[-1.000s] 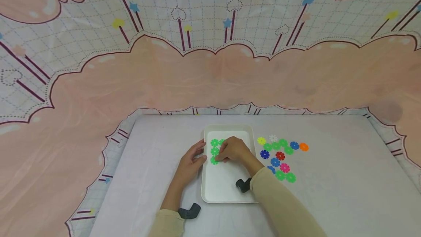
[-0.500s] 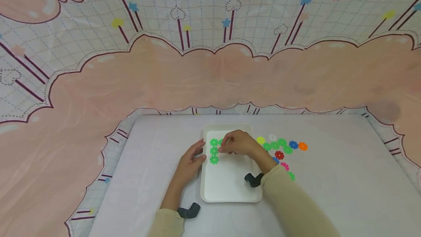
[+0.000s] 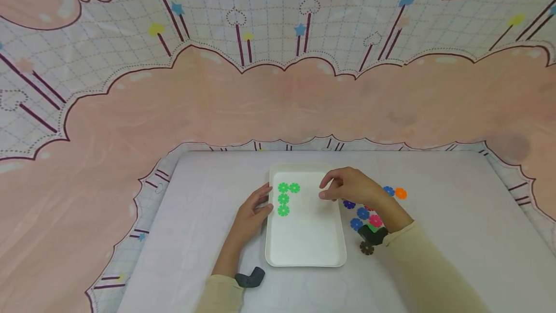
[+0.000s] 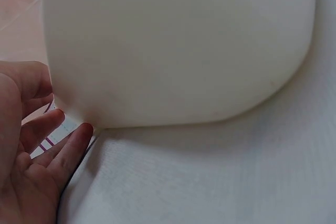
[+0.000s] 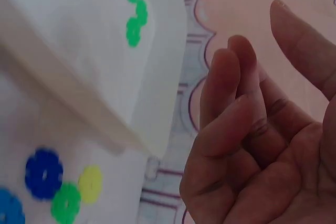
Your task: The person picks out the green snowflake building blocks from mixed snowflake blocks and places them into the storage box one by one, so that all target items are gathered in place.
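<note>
A white rectangular tray [image 3: 306, 240] lies on the table, with several green notched plastic discs [image 3: 283, 199] in its far left part. They form a short column, with one beside the top disc. My left hand [image 3: 251, 214] rests against the tray's left side, its fingertips and thumb touching the rim. Over the tray's right edge hovers my right hand [image 3: 351, 186], fingers loosely bent. The right wrist view shows nothing between thumb and fingers of that hand [image 5: 257, 135].
To the right of the tray lie loose discs: a dark blue disc [image 5: 44, 174], a yellow disc [image 5: 90, 184], a pink disc [image 3: 375, 220], an orange disc [image 3: 401, 193] and a brown disc [image 3: 367, 248]. My right arm covers some of them. Patterned cloth [image 3: 278, 105] hangs behind the table.
My right hand has lifted off the green discs in the tray and moved right to the tray's right edge. The left hand stays at the left rim.
</note>
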### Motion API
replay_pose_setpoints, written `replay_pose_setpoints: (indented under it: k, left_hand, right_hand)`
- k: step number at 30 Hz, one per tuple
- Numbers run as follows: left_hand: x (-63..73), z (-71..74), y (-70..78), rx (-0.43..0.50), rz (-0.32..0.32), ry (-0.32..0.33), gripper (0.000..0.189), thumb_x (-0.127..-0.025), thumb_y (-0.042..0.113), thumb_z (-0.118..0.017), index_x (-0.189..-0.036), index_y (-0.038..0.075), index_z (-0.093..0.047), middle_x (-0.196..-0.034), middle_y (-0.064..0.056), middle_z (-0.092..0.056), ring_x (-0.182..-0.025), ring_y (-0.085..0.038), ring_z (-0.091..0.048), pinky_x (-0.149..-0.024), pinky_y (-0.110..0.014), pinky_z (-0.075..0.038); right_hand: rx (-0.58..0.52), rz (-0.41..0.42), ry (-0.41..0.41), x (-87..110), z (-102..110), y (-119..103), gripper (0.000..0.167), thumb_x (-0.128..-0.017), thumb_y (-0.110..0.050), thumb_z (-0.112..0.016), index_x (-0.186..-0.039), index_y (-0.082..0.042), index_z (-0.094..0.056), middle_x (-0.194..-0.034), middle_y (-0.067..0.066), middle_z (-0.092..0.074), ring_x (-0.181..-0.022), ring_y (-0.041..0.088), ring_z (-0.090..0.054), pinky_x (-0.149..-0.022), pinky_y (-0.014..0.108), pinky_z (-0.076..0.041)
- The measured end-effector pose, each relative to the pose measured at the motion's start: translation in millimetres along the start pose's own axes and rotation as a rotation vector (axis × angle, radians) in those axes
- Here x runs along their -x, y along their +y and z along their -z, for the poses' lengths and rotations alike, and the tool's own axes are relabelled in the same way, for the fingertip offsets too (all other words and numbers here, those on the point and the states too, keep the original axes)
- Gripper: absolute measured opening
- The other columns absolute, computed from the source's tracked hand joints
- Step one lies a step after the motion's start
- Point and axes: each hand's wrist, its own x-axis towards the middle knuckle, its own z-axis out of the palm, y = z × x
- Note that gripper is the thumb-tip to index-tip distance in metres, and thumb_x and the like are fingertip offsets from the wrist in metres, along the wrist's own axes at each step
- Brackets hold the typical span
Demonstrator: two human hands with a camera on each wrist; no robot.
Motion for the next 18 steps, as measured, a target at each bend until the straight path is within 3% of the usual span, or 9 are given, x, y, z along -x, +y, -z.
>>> replay_pose_setpoints:
  k: [6,8,13,18]
  left_hand:
    - [-0.3,0.2,1.9,-0.005,-0.014,-0.001,0.049,-0.099,0.015,-0.065,-0.146,0.02,-0.055,-0.16,0.008,-0.045,-0.136,-0.027,-0.056,-0.103,-0.033,-0.057]
    - [-0.8,0.2,1.4,-0.01,-0.022,0.0,0.049,-0.099,0.015,-0.065,-0.146,0.019,-0.055,-0.16,0.006,-0.044,-0.136,-0.028,-0.056,-0.104,-0.034,-0.057]
    - [-1.6,-0.2,-1.1,-0.011,-0.024,-0.006,0.049,-0.099,0.015,-0.066,-0.147,0.017,-0.054,-0.16,0.005,-0.044,-0.136,-0.028,-0.056,-0.104,-0.035,-0.057]
    - [-2.0,-0.1,-2.4,0.0,-0.01,-0.01,0.05,-0.098,0.014,-0.067,-0.146,0.018,-0.055,-0.16,0.007,-0.045,-0.136,-0.026,-0.056,-0.104,-0.033,-0.057]
  right_hand:
    - [0.035,-0.042,-0.008,13.1,19,23,0.042,-0.088,-0.043,-0.079,-0.116,-0.014,-0.069,-0.088,0.004,-0.068,-0.08,0.03,-0.062,-0.059,0.036,-0.058]
    - [0.029,-0.061,-0.011,17.7,24,31,0.041,-0.088,-0.04,-0.079,-0.117,-0.013,-0.069,-0.088,0.004,-0.067,-0.078,0.031,-0.063,-0.06,0.037,-0.059]
    - [0.027,-0.104,-0.011,30.7,33,51,0.042,-0.087,-0.036,-0.08,-0.118,-0.01,-0.069,-0.088,0.006,-0.07,-0.085,0.026,-0.064,-0.076,0.039,-0.057]
    - [0.032,-0.127,-0.016,41.5,40,75,0.038,-0.087,-0.036,-0.081,-0.114,-0.011,-0.072,-0.092,0.005,-0.071,-0.09,0.022,-0.058,-0.075,0.034,-0.053]
